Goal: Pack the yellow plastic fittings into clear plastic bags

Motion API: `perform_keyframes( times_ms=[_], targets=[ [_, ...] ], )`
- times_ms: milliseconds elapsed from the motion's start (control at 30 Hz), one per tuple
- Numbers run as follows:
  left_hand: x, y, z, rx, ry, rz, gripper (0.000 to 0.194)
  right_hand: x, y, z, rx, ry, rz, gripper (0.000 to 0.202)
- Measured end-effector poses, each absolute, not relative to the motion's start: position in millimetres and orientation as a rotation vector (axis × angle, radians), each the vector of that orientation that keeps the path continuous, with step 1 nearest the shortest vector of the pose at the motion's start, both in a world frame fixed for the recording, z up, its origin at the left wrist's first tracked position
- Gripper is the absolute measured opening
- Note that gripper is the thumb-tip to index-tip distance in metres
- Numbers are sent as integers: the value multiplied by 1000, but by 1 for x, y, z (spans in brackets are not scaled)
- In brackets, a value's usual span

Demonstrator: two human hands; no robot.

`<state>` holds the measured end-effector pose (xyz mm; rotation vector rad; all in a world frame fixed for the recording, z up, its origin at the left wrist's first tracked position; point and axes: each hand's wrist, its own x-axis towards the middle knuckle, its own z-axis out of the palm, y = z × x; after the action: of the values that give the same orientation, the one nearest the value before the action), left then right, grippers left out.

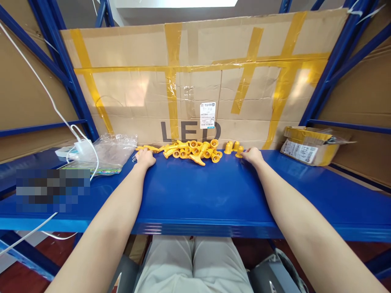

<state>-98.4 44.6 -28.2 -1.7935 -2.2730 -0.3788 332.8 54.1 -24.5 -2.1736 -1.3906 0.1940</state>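
Note:
My left hand (145,157) lies at the left end of a heap of yellow plastic pieces (195,150), its fingers closed at a slim yellow piece (149,148). The grip itself is partly hidden by the back of the hand. On the right, my right hand (253,156) has its fingertips closed on a small yellow cap (240,152), which stands upright on the blue shelf (201,191). Two more yellow caps (228,147) stand upright just beside it. Pieces in the heap have hollow round ends, and one with a curved hook-like end (197,160) lies in front.
A taped cardboard sheet (128,89) forms the back wall, between blue rack posts (332,61). At the right stands a small open carton (308,147). Clear plastic bags (114,148), a white cable with plug (82,148) and a blurred-out patch (51,189) are at the left.

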Motion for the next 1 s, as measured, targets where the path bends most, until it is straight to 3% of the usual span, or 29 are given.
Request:
perform_keyframes(
  times_ms=[167, 400, 600, 733, 1000],
  targets=[
    [-98, 43, -28, -1782, -2254, -413, 50, 327, 54, -26, -2151, -1557, 238, 26],
    [-96, 42, -26, -1785, -2258, -452, 52, 321, 62, -37, -2146, -1852, 225, 44],
    [-95, 42, -25, -1803, -2267, -428, 54, 317, 59, -35, -2180, -1909, 199, 44],
    [-95, 42, -25, -1799, -2292, -415, 54, 307, 50, -24, -2202, -1894, 94, 33],
    [-93, 41, -24, -1789, -2300, -432, 50, 269, 33, -4, -1626, -2021, -198, 39]
  ],
)
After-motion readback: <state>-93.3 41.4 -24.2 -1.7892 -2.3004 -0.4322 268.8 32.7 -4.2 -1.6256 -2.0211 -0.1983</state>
